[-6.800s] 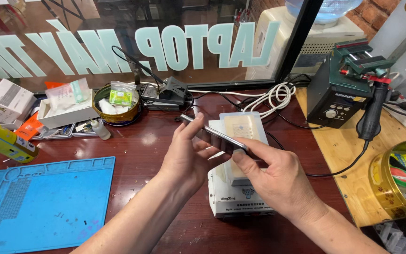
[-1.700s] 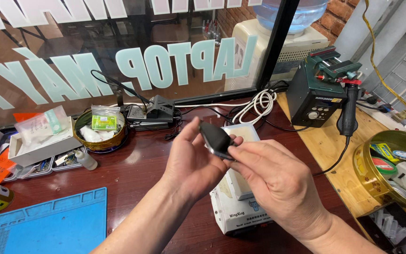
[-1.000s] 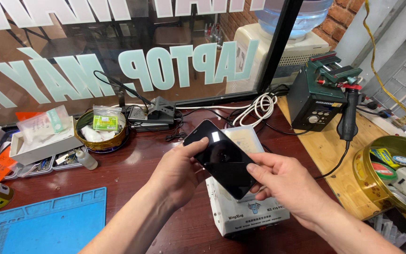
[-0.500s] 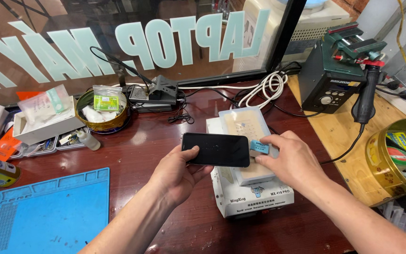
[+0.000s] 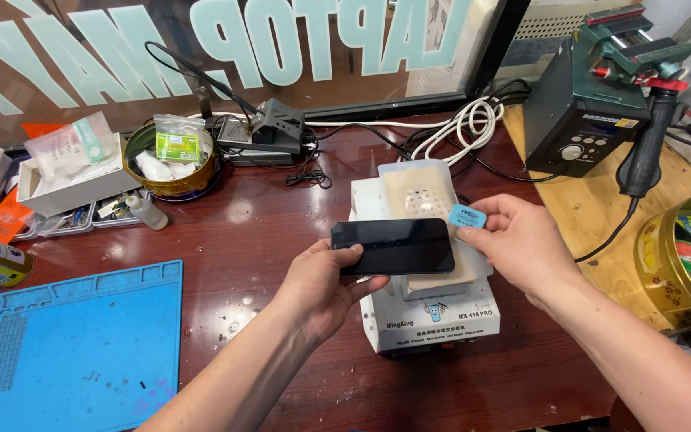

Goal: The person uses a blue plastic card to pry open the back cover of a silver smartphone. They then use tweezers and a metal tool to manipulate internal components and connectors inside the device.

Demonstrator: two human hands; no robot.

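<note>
Dark phone (image 5: 393, 246) is held flat, screen up, over the white heating machine (image 5: 429, 308) in the middle of the table (image 5: 265, 232). It is pinched at its near-left end by the left hand (image 5: 321, 284), thumb on the glass, fingers underneath; likely kept level so the right edge stays reachable. A small blue pick (image 5: 467, 216) is gripped by the right hand (image 5: 521, 244) between thumb and forefinger, tip just beside the phone's upper right corner; contact with the edge cannot be made out. The machine's pale top plate (image 5: 417, 188) is partly covered by the phone, so what lies underneath is hidden.

Outward: white cable coil (image 5: 461, 128) behind the machine, green hot-air station (image 5: 593, 108) on the right, blue mat (image 5: 73, 344) on the left, cut off by the frame. Round tin (image 5: 171, 160) and white tray (image 5: 73, 172) sit far left; contents too small to identify.
</note>
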